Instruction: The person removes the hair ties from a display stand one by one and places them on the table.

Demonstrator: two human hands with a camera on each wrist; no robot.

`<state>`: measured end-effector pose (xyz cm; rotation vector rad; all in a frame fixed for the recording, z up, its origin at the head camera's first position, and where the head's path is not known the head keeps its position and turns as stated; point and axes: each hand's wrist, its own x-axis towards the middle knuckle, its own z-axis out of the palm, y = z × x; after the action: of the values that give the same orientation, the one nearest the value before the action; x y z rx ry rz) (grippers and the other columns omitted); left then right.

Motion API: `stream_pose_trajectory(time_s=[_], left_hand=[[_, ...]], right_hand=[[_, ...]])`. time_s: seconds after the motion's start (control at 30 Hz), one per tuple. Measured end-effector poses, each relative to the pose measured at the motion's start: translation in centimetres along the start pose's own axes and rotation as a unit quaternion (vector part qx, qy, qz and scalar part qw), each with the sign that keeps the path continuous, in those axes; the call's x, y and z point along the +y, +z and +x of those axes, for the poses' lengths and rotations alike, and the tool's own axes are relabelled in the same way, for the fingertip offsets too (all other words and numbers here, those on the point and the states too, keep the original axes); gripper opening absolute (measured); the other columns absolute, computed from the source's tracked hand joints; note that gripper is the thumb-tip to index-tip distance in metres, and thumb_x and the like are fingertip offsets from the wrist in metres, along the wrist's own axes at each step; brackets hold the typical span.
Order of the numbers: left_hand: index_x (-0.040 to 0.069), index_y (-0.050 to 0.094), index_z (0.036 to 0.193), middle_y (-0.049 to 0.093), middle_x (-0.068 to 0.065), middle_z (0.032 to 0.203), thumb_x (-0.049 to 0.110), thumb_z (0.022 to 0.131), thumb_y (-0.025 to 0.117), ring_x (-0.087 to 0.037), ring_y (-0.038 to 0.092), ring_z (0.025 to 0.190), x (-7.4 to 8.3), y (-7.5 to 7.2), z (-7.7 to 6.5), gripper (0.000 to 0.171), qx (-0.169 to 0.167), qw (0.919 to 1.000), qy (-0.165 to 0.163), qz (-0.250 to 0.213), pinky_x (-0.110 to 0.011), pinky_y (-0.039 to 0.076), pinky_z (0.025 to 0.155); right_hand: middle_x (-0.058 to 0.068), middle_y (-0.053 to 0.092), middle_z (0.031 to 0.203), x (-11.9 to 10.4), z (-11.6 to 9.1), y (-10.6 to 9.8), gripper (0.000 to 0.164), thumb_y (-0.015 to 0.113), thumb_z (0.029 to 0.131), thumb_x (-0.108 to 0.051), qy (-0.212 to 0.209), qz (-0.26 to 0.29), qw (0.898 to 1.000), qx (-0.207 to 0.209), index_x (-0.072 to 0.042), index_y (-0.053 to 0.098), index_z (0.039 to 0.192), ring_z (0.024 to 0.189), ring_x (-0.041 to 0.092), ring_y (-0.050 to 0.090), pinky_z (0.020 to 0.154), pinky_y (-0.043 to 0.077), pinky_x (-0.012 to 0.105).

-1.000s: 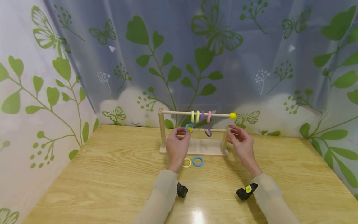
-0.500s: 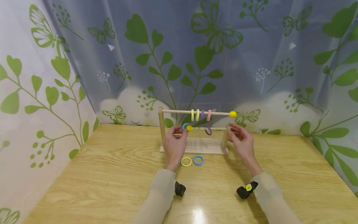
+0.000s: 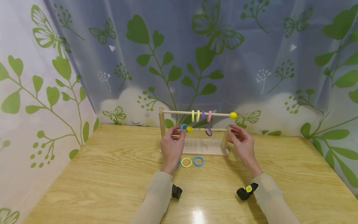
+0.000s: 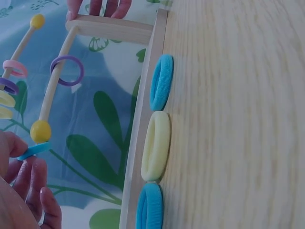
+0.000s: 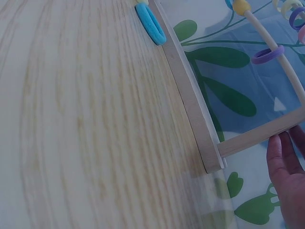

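Observation:
My left hand [image 3: 172, 149] pinches a blue hair tie [image 4: 34, 150] between thumb and fingers. The tie is just off the yellow ball [image 4: 41, 130] that ends the stand's lower rod. A purple hair tie [image 4: 82, 74] hangs farther along that rod. My right hand [image 3: 242, 143] grips the top of the right post [image 3: 225, 141] of the wooden stand [image 3: 205, 151]; in the right wrist view its fingers lie against the wood. On the table before the stand lie a blue hair tie [image 4: 162, 82], a pale yellow one [image 4: 163, 143] and another blue one [image 4: 155, 210], partly hidden in the head view.
The upper rod [image 3: 176, 112] bears two pale yellow hair ties [image 3: 193, 116], a purple one [image 3: 202, 115] and a pink one [image 3: 209, 116], with a yellow ball [image 3: 233, 115] at its end. A patterned curtain [image 3: 179, 62] hangs behind the wooden table [image 3: 112, 174].
My left hand has moved left, drawing the blue hair tie from around the lower rod's yellow ball to beside it. The right hand keeps its place on the post.

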<state>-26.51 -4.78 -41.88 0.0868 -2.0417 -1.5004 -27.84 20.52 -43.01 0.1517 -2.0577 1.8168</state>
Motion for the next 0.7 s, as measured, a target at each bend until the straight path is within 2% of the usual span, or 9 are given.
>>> stream_pose_trajectory(time_s=[0.37,0.7], left_hand=[[0.012,0.077,0.107,0.078,-0.005,0.089,0.018,0.091,0.074,-0.018,0.070,0.069,-0.5,-0.6,-0.4,0.018,-0.003,1.0000,0.003,-0.002,-0.027,0.057,0.064],[0.013,0.077,0.108,0.079,-0.004,0.089,0.017,0.091,0.074,-0.017,0.070,0.069,-0.3,-1.1,-0.4,0.017,-0.003,1.0000,-0.006,-0.003,-0.026,0.056,0.063]], right_hand=[[-0.018,0.068,0.105,0.2,-0.1,-0.1,0.034,0.065,0.100,-0.011,-0.003,0.001,1.000,0.000,0.002,0.063,0.132,0.092,0.002,0.069,0.075,0.060,0.018],[-0.018,0.068,0.104,-0.1,-0.1,0.0,0.033,0.065,0.100,-0.012,0.005,0.001,1.000,0.004,-0.001,0.065,0.132,0.090,0.001,0.068,0.075,0.059,0.017]])
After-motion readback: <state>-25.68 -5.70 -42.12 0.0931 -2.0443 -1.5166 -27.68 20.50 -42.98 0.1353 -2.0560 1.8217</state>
